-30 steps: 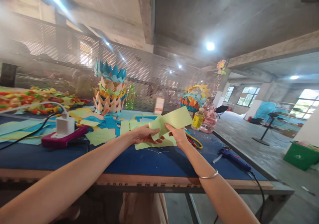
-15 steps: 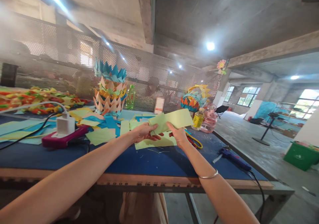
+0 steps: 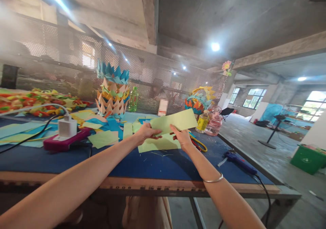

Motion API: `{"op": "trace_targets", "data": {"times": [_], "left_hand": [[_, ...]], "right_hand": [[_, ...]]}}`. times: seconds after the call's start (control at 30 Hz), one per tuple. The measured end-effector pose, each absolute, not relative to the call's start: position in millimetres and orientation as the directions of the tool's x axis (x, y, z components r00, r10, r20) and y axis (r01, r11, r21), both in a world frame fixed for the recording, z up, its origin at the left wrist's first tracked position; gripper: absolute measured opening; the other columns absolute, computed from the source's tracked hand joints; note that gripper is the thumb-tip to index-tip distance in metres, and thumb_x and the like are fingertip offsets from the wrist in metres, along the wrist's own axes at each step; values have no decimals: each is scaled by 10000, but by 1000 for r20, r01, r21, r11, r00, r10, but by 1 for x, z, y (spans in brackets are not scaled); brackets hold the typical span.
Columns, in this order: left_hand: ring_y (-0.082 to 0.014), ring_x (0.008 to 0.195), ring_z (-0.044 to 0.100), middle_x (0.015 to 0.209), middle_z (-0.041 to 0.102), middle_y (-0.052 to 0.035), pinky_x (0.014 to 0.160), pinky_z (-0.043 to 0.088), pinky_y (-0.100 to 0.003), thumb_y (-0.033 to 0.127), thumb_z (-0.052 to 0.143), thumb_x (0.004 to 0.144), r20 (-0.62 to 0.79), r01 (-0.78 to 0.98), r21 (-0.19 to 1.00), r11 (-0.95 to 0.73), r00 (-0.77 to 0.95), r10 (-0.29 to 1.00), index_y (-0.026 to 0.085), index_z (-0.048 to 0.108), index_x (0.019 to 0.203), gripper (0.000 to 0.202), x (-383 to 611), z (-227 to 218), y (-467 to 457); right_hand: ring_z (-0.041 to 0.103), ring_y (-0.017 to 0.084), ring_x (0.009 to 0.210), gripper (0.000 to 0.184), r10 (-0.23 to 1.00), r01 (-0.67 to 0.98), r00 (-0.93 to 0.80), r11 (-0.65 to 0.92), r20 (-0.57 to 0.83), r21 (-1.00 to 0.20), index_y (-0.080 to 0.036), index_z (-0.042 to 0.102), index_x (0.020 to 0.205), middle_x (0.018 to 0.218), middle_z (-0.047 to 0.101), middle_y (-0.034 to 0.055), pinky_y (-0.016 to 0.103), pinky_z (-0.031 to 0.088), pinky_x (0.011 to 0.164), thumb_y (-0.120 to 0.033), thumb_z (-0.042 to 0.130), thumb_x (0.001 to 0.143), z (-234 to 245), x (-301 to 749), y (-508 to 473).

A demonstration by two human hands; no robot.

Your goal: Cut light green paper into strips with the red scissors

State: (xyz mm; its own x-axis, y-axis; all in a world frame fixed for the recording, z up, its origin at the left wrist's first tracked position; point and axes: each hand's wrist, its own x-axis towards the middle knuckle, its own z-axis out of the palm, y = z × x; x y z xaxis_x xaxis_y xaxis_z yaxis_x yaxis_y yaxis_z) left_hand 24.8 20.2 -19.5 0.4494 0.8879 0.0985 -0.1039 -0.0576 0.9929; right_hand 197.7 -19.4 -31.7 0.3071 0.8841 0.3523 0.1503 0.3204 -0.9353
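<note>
A light-green paper strip (image 3: 175,121) is held up above the table between both hands. My left hand (image 3: 148,133) pinches its left end, thumb on top. My right hand (image 3: 182,138) grips its lower edge near the middle, the thumb in front and the other fingers partly hidden. Below them another light-green sheet (image 3: 161,143) lies flat on the blue table top. Scissors with yellow handles (image 3: 200,144) lie just right of my right hand, partly covered by it. Thin paper slivers are scattered in front of the sheet.
A purple glue gun (image 3: 240,163) lies at the right. A magenta power strip (image 3: 65,140) with a white charger is at the left, among coloured paper sheets (image 3: 103,139). Behind stand a folded-paper tower (image 3: 112,90), a green bottle (image 3: 133,99), a yellow-labelled bottle (image 3: 202,121) and a pink bottle (image 3: 214,123).
The strip's left end now lies flatter, and its right end has tipped up slightly. My left hand's fingers have drawn in more closely; my right hand has barely moved.
</note>
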Motion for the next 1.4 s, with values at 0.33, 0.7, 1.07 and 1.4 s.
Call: {"op": "trace_targets", "data": {"times": [0.33, 0.7, 1.07, 1.4], "left_hand": [[-188, 582, 646, 638, 691, -87, 615, 539, -307, 227, 854, 386, 79, -92, 995, -43, 440, 895, 81, 682, 663, 357, 20, -15, 25], [-207, 669, 665, 724, 715, -81, 666, 558, -330, 194, 840, 404, 21, -72, 997, 17, 496, 868, 114, 703, 726, 359, 11, -12, 32], [-206, 676, 669, 775, 722, -106, 660, 558, -311, 296, 830, 490, -1, 3, 1000, 0, 489, 872, 109, 718, 740, 332, 6, -9, 32], [-176, 640, 652, 723, 720, -73, 633, 537, -282, 374, 855, 390, -23, -1, 1000, 27, 469, 883, 119, 715, 708, 431, 8, -7, 29]], "right_hand": [[568, 139, 574, 373, 891, 124, 343, 270, 297, -955, -132, 623, 811, 756, 650, 70, 202, 375, 373, -442, 664, 608, -35, 200, -16], [541, 137, 499, 322, 889, 189, 332, 266, 316, -945, -149, 623, 761, 617, 617, 35, 229, 379, 387, -447, 654, 644, -39, 203, -13], [515, 109, 482, 327, 900, 205, 261, 303, 350, -931, -142, 613, 760, 625, 607, 26, 201, 360, 365, -452, 642, 661, -36, 200, -18], [510, 108, 470, 306, 903, 208, 228, 321, 365, -924, -149, 618, 765, 609, 614, 11, 204, 360, 370, -410, 686, 619, -32, 196, -23]]}}
